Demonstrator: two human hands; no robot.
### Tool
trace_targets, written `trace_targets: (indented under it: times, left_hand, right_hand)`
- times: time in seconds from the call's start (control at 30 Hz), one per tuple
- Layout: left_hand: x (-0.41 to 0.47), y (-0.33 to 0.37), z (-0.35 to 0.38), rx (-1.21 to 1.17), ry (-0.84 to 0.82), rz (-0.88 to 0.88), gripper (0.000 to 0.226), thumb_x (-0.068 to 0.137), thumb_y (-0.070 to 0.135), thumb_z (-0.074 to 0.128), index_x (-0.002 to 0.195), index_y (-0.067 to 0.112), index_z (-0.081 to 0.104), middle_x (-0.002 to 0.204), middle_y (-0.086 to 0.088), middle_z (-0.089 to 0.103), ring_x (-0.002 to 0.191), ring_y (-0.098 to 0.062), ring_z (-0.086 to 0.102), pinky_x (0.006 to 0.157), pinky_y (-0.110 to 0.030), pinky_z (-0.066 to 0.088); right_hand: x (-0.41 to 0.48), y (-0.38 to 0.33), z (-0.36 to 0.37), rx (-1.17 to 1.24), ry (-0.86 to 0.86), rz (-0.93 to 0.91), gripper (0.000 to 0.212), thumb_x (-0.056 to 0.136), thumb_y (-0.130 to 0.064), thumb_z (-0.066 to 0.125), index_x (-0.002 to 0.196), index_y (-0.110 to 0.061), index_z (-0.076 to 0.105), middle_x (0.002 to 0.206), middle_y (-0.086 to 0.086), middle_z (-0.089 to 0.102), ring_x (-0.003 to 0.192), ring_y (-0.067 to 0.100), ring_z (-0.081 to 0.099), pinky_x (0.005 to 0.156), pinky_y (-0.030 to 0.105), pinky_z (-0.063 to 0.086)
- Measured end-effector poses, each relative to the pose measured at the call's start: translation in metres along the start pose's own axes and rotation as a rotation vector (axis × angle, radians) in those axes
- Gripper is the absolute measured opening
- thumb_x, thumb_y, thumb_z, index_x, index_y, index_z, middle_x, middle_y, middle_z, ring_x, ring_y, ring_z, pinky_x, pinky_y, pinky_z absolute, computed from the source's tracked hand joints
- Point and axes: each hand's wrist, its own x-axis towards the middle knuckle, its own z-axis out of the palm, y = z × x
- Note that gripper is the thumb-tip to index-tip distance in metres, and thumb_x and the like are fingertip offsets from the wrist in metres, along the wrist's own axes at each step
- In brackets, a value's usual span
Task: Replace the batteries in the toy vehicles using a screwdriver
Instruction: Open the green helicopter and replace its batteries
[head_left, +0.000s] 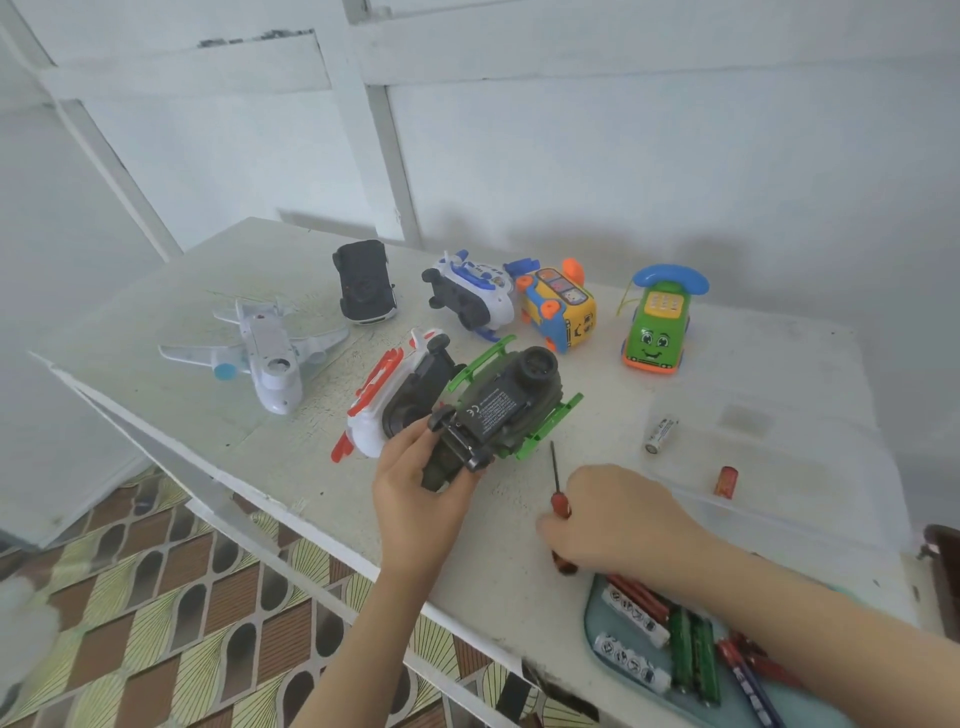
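Observation:
A dark green toy vehicle (501, 410) with bright green side rails lies upside down near the middle of the white table (208, 364). My left hand (415, 478) grips its near end. To the right, my right hand (618, 519) lies over a red-handled screwdriver (559, 499) on the table, fingers curled round the handle. The thin shaft points away from me. A blue tray (602, 629) at the near right edge holds several batteries (675, 644). A white battery (661, 434) and a red one (725, 481) lie loose on the right.
Other toys lie behind: a white plane (270, 353), a black car (363, 283), a white and blue vehicle (475, 296), a white and red vehicle (395, 395), a yellow bus (563, 306) and a green phone car (657, 327). A patterned floor lies below the table's left edge.

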Motion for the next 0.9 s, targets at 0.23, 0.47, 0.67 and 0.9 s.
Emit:
trace_targets:
  times: [0.23, 0.47, 0.67, 0.9]
  left_hand:
    - [0.000, 0.003, -0.002, -0.093, 0.022, -0.026, 0.039, 0.067, 0.035, 0.078, 0.104, 0.025, 0.071, 0.105, 0.020, 0.062, 0.102, 0.005, 0.055, 0.087, -0.012, 0.045]
    - [-0.001, 0.005, -0.006, -0.254, -0.037, -0.040, 0.047, 0.060, 0.011, 0.080, 0.101, 0.031, 0.068, 0.106, 0.017, 0.066, 0.102, 0.002, 0.061, 0.082, -0.012, 0.049]
    - [0.003, -0.002, -0.010, -0.268, -0.061, -0.035, 0.050, 0.060, 0.008, 0.080, 0.102, 0.033, 0.068, 0.107, 0.022, 0.066, 0.104, -0.002, 0.062, 0.085, -0.020, 0.053]
    - [0.004, -0.004, -0.009, -0.287, -0.074, -0.045, 0.045, 0.062, 0.019, 0.080, 0.106, 0.025, 0.069, 0.109, 0.011, 0.067, 0.106, -0.007, 0.063, 0.086, -0.021, 0.053]
  right_hand:
    - [0.005, 0.011, -0.058, -0.089, 0.271, 0.109, 0.033, 0.094, -0.036, 0.047, 0.070, -0.015, 0.041, 0.059, 0.001, 0.051, 0.052, 0.013, 0.048, 0.048, 0.024, 0.033]
    - [0.004, 0.008, -0.085, 0.459, 0.854, -0.297, 0.012, 0.087, -0.028, 0.064, 0.081, -0.022, 0.056, 0.069, -0.014, 0.063, 0.065, 0.010, 0.063, 0.064, 0.016, 0.044]
    - [-0.002, -0.016, -0.064, 0.812, 0.803, -0.674, 0.016, 0.084, -0.013, 0.066, 0.100, -0.011, 0.063, 0.084, -0.003, 0.065, 0.068, 0.009, 0.070, 0.066, 0.013, 0.050]
    - [0.007, -0.020, -0.038, 0.919, 0.686, -0.835, 0.016, 0.087, 0.001, 0.059, 0.100, -0.008, 0.057, 0.087, 0.018, 0.059, 0.077, 0.014, 0.070, 0.068, 0.016, 0.053]
